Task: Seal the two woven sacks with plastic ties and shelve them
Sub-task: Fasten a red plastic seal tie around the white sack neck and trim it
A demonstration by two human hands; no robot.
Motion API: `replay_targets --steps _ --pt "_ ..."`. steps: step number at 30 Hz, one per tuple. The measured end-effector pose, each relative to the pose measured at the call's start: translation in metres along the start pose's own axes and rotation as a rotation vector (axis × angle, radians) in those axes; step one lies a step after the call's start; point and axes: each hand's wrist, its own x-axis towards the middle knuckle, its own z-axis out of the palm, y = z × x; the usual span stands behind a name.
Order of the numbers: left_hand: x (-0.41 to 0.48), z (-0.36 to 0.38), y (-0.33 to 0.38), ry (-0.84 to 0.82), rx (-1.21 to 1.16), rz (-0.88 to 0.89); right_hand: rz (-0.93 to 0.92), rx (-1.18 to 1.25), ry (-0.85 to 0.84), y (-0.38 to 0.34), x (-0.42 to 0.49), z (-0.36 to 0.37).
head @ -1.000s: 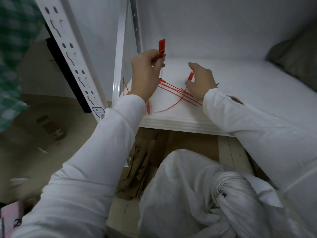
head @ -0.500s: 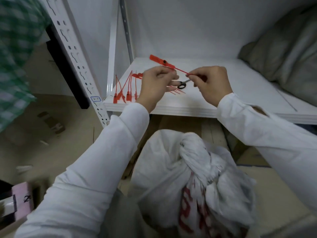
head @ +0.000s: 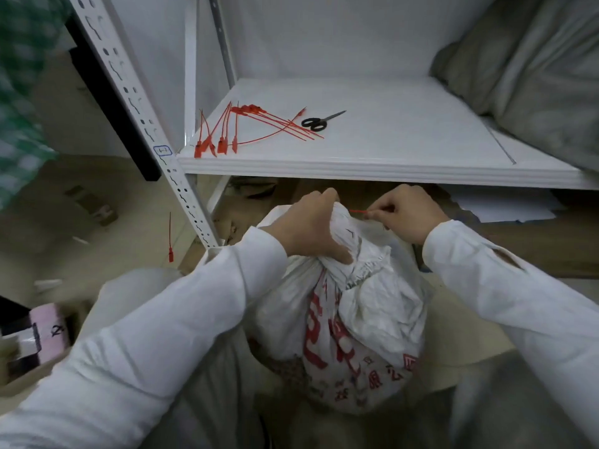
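1. Clearly the L hand (head: 308, 228) has its fingers curled tight round the twisted neck of the white woven sack (head: 372, 319); the top of the neck shows just above the fist.
2. The R hand (head: 408, 215) is just beside it, on the right of the neck. Thumb and forefinger pinch one end of a thin red plastic tie (head: 358, 211); the other fingers are curled in and hold nothing else.
3. The tie runs from the pinch toward the neck. I cannot tell if it goes round the neck or only touches it.
4. The sack stands on the floor in front of the person, below the front edge of the white shelf (head: 389, 147), w/ red printed characters on its side.
5. On the shelf, near the front-left corner, lies a loose bunch of red ties (head: 246, 124), some w/ tag ends at the edge.
6. Black-handled scissors (head: 319, 122) lie just beside the bunch on its right, blades together, tips pointing right.
7. At the far right of the same shelf rests a big grey sack (head: 534, 76).
8. One more red tie (head: 170, 234) lies on the floor, left of the shelf post and well apart from the white sack.
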Motion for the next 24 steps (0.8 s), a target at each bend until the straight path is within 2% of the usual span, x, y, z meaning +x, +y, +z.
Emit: replay_targets --steps 3,6,8,12,15,19,24 --pt "-0.003 -0.003 -0.003 0.08 0.083 0.182 -0.037 -0.066 -0.041 -0.002 0.004 0.002" --pt "-0.002 -0.006 -0.013 0.078 0.087 0.226 -0.114 -0.096 -0.115 -0.008 0.009 0.006" --pt "-0.001 -0.008 -0.019 0.002 -0.014 0.177 -0.155 -0.137 -0.136 -0.011 0.012 0.01" --pt "-0.001 -0.026 -0.039 -0.322 -0.236 -0.006 -0.154 -0.144 -0.182 -0.01 0.016 0.021" --pt "-0.005 -0.037 -0.056 -0.4 -0.28 -0.027 -0.158 -0.139 -0.201 -0.014 0.018 0.027" --pt "-0.009 -0.036 -0.062 -0.405 -0.245 -0.013 -0.156 -0.127 -0.182 -0.021 0.018 0.033" --pt "-0.013 -0.02 -0.066 -0.178 -0.033 -0.046 -0.155 -0.029 -0.187 -0.023 0.014 0.034"
